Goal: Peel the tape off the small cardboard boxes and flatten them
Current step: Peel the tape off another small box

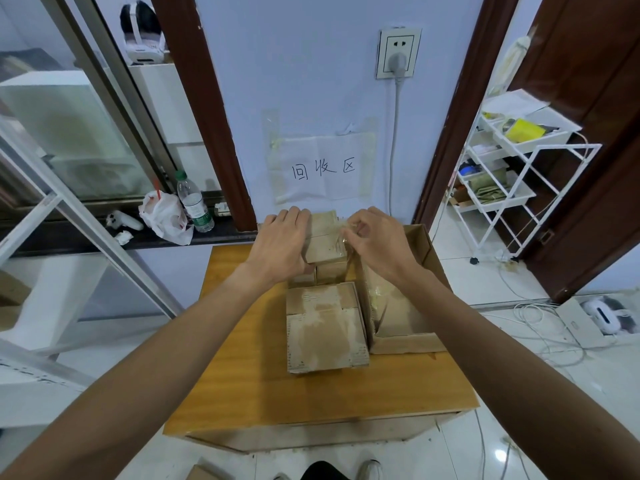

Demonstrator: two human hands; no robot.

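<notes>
Tape [343,237] is the weak point just above centre frame: the right hand [375,237] pinches a clear strip lifting off the small cardboard box [325,249], which the left hand [280,240] grips by its left side, over the wooden table [311,393]. Pulled too sharply, the strip may snap, tear the cardboard face, or jerk the box loose. Higher up, a taped paper sign [323,168] reads 回收区; the water bottle [194,202] label at left is illegible.

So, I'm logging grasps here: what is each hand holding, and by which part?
The left hand grips the small box by its left side; the right hand pinches the clear tape at its peeled-up end.
</notes>
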